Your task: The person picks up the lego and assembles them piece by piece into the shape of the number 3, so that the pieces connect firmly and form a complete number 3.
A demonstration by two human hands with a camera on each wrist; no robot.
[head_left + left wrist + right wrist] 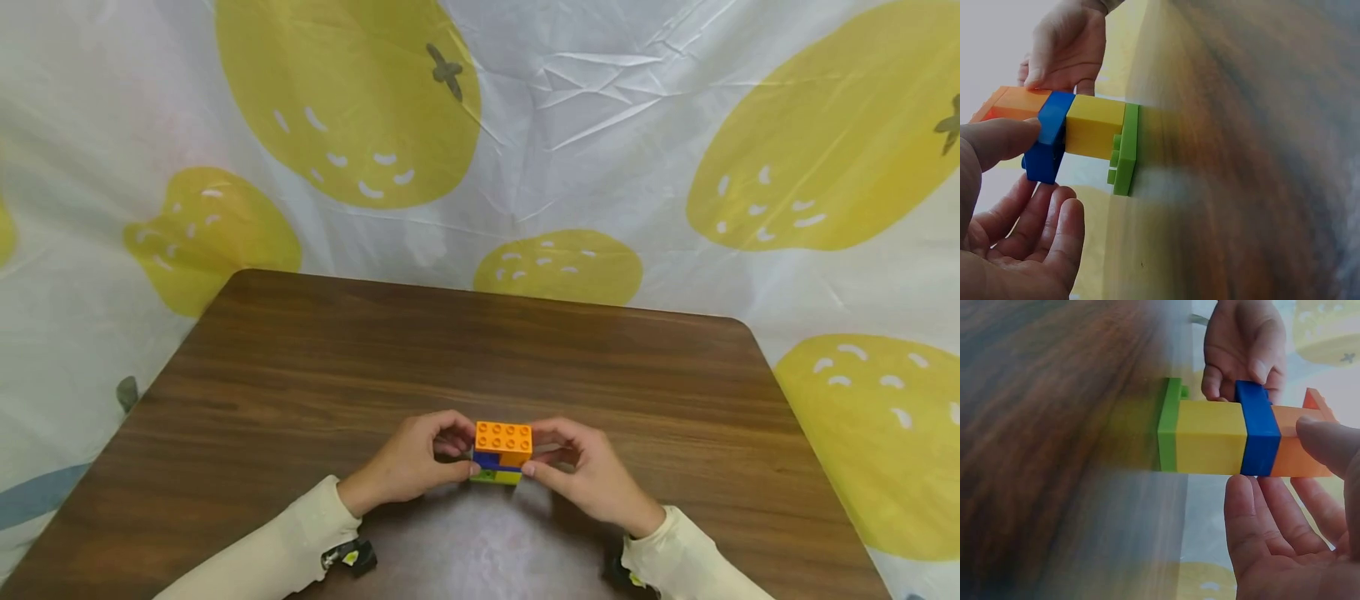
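Both hands are at a stack of toy building bricks near the middle of the table. A thin green brick (pixel 1168 428) forms its base. Above come a yellow brick (pixel 1210 440), a wide flat blue brick (pixel 1054 119) and an orange brick (pixel 1288 447). A studded orange top brick (pixel 503 437) caps them. My left hand (pixel 416 458) pinches the blue brick's overhanging end, thumb on the near side and fingers behind. From the other side my right hand (pixel 592 471) pinches the orange brick beneath the top one. Whether the green base touches the table cannot be told.
The brown wood-grain table (pixel 420 350) extends around the hands on all sides. Behind it hangs a pale curtain (pixel 525 167) printed with large yellow fruit. Dark wrist devices show below both cream sleeves (pixel 277 542).
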